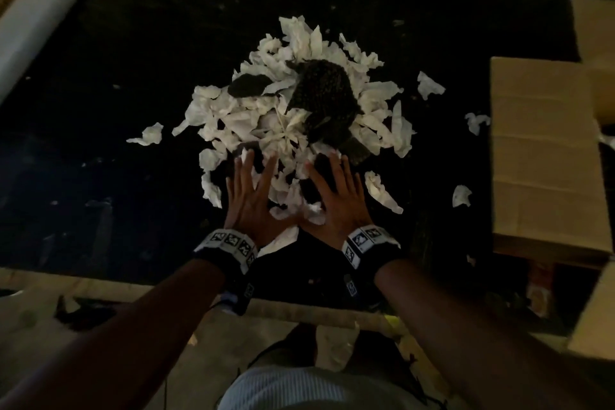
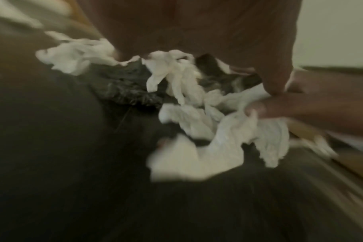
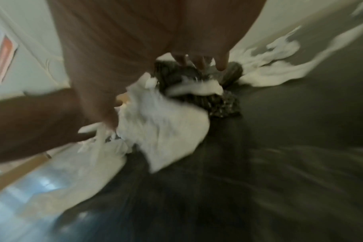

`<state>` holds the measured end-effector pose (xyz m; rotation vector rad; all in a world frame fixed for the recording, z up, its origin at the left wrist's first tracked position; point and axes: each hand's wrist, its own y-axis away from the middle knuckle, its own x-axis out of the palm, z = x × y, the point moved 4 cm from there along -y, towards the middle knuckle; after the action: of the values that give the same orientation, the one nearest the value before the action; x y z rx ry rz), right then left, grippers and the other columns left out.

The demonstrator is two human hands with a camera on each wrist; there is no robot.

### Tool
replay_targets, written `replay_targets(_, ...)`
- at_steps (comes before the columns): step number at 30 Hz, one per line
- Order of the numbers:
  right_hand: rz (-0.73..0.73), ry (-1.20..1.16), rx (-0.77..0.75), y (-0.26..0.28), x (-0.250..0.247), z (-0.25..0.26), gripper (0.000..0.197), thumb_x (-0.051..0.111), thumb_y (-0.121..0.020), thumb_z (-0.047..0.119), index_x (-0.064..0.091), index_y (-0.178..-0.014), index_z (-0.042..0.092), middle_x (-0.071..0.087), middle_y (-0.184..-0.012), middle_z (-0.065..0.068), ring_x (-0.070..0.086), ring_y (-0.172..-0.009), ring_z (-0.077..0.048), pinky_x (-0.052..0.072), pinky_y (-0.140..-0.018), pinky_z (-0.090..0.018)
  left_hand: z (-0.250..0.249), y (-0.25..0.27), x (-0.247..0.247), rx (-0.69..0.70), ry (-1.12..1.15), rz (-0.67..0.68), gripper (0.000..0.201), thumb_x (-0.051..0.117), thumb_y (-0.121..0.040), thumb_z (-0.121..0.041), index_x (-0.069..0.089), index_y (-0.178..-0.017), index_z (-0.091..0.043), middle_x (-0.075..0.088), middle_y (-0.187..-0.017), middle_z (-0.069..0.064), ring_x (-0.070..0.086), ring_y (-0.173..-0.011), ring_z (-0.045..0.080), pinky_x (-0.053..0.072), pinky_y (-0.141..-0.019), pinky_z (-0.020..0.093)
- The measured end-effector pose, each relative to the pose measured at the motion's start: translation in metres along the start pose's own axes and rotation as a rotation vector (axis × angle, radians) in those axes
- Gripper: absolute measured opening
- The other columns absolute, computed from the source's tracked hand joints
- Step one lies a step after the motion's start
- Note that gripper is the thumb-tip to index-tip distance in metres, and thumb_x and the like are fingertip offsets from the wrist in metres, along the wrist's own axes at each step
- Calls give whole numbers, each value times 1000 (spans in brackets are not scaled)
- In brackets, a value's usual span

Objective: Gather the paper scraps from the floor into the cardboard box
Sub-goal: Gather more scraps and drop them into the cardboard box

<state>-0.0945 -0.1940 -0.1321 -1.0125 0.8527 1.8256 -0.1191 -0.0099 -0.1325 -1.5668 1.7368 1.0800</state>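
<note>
Both hands flat, fingers straight and spread: left hand (image 1: 250, 200) and right hand (image 1: 336, 200) side by side on near edge of white crumpled paper scraps (image 1: 239, 120) heaped on black floor (image 1: 100, 130). Brown cardboard box (image 1: 542, 156) stands right, apart.

A dim storage or packing room is suggested. A dark floor (image 1: 100, 143) is seen, with torn white paper scraps (image 1: 253, 116) heaped in its middle. To the right of the heap, plain cardboard boxes (image 1: 542, 150) are stacked, and to its upper left a large white roll (image 1: 43, 7) is laid. Nearer than the heap, flattened cardboard (image 1: 206, 343) is spread.
</note>
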Motion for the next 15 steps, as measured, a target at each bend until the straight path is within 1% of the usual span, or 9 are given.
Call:
replay_targets(2,-13,-19,3,13,-7,-2,105,54,-74,78,1,-156,39,-18,-163,-8,-14,-150,-34,11,-117,-62,-2,9,0,59,-84,34,134,57,-54,-96,3,-161,-36,-15,-167,8,-15,-152,40,8,-116,71)
replay_targets(4,21,-10,9,26,-9,-9,117,63,-66,78,-4,-155,41,-25,-162,-7,-18,-149,-33,11,-117,-62,3,16,1,107,-173,103,142,61,-47,-98,-3,-159,-41,-23,-166,6,-19,-151,41,8,-114,75)
replay_targets(6,53,33,30,32,-9,-19,127,70,-60,76,-9,-154,42,-29,-160,-7,-22,-148,-33,11,-116,-64,12,19,2,133,-258,183,147,63,-42,-97,-9,-158,-43,-31,-163,5,-26,-149,40,5,-113,76)
replay_targets(9,73,118,48,24,-10,-27,130,67,-59,80,-13,-154,40,-30,-159,-10,-22,-147,-36,12,-115,-66,20,15,2,149,-340,251,147,61,-41,-99,-13,-156,-45,-35,-161,5,-33,-146,41,2,-113,76)
replay_targets(11,83,144,29,11,-13,-27,130,64,-59,82,-13,-154,39,-29,-159,-11,-21,-147,-38,12,-114,-67,20,7,1,153,-347,243,144,58,-44,-100,-12,-157,-45,-32,-163,6,-31,-147,41,3,-114,75)
replay_targets(13,63,138,11,-6,-20,-25,128,64,-61,81,-12,-154,38,-29,-160,-12,-20,-147,-38,13,-114,-67,15,-7,-7,152,-337,179,140,56,-47,-100,-5,-159,-42,-24,-165,9,-25,-149,41,7,-115,75)
replay_targets(15,18,139,17,-25,-32,-21,130,66,-59,79,-10,-155,37,-26,-160,-13,-18,-148,-38,15,-113,-67,8,-25,-19,132,-322,110,138,55,-49,-100,-3,-159,-40,-20,-166,11,-19,-151,41,10,-116,73)
